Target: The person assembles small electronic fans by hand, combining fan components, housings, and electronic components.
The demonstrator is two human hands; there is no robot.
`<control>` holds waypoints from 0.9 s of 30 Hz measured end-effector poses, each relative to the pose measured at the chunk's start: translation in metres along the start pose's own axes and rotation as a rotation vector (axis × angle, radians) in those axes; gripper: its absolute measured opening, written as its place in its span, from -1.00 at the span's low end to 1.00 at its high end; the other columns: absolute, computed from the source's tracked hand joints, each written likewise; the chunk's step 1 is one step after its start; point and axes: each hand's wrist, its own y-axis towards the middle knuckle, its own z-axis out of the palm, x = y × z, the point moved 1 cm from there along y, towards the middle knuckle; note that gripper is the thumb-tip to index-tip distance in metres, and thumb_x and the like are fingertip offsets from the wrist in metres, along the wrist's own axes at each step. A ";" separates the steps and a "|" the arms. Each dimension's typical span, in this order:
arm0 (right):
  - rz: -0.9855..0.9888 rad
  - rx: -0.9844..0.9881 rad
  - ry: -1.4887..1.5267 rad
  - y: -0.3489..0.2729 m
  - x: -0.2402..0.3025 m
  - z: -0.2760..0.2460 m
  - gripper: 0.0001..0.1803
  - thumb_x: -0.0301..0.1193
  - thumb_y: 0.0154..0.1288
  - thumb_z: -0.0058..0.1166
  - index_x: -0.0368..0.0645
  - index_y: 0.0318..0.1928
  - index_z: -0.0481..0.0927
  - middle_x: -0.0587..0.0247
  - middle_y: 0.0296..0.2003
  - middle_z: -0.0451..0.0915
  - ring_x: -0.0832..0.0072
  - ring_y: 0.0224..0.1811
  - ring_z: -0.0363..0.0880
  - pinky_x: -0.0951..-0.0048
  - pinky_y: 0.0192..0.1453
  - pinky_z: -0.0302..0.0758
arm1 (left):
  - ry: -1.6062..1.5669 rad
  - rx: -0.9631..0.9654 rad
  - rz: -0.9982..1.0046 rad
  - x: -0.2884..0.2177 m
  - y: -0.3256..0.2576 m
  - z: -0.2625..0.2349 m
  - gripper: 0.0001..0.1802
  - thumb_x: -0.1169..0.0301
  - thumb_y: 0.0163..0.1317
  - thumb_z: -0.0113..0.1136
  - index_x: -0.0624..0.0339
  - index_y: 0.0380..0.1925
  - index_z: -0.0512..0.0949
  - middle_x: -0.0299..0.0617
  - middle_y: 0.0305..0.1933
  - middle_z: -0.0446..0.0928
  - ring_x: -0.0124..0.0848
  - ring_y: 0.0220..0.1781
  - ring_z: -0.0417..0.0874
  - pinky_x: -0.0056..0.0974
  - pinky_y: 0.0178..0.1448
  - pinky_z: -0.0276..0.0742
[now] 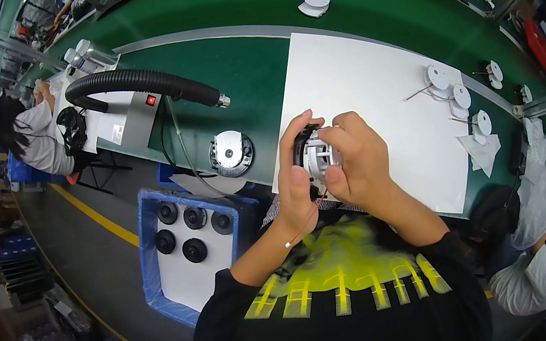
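Both of my hands hold one round assembly of black and white plastic upright on edge, above the near edge of the white sheet. The fingers of my left hand wrap round its black side. My right hand grips the white, ribbed side, its thumb and fingers on the rim. A thin red wire with a small white connector hangs from the assembly across my left wrist. My palms and fingers hide part of the piece.
A metal-topped round fixture sits left of my hands, below a black flexible hose. A blue crate with several black round parts stands lower left. White wired parts lie right on the white sheet. Co-workers sit at both sides.
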 end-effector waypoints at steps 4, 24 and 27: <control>-0.027 -0.003 -0.007 0.000 0.000 -0.004 -0.60 -0.10 0.26 0.00 -0.01 0.02 0.45 0.11 -0.19 0.48 0.24 -0.38 0.46 0.30 -0.40 0.42 | -0.173 0.012 -0.114 -0.002 -0.001 0.004 -0.08 -0.29 0.32 -0.19 0.31 0.37 0.17 0.01 0.22 0.34 -0.26 0.27 0.39 -0.18 0.36 0.26; 0.031 0.148 -0.057 -0.004 0.008 -0.016 -0.59 -0.05 0.33 -0.10 -0.01 0.04 0.47 0.03 -0.11 0.46 0.20 -0.28 0.48 0.19 -0.17 0.41 | 0.016 0.094 -0.044 -0.003 0.003 0.002 -0.06 -0.34 0.31 -0.25 0.28 0.37 0.13 0.04 0.24 0.33 -0.19 0.26 0.39 -0.09 0.34 0.30; -0.075 0.166 -0.147 0.007 0.007 -0.021 -0.52 -0.05 0.36 -0.15 -0.01 0.16 0.46 -0.06 0.09 0.42 0.13 -0.08 0.50 0.00 0.15 0.34 | -0.042 0.199 -0.085 -0.005 -0.002 -0.001 -0.06 -0.28 0.35 -0.22 0.37 0.40 0.07 0.07 0.32 0.23 -0.19 0.34 0.29 -0.12 0.42 0.16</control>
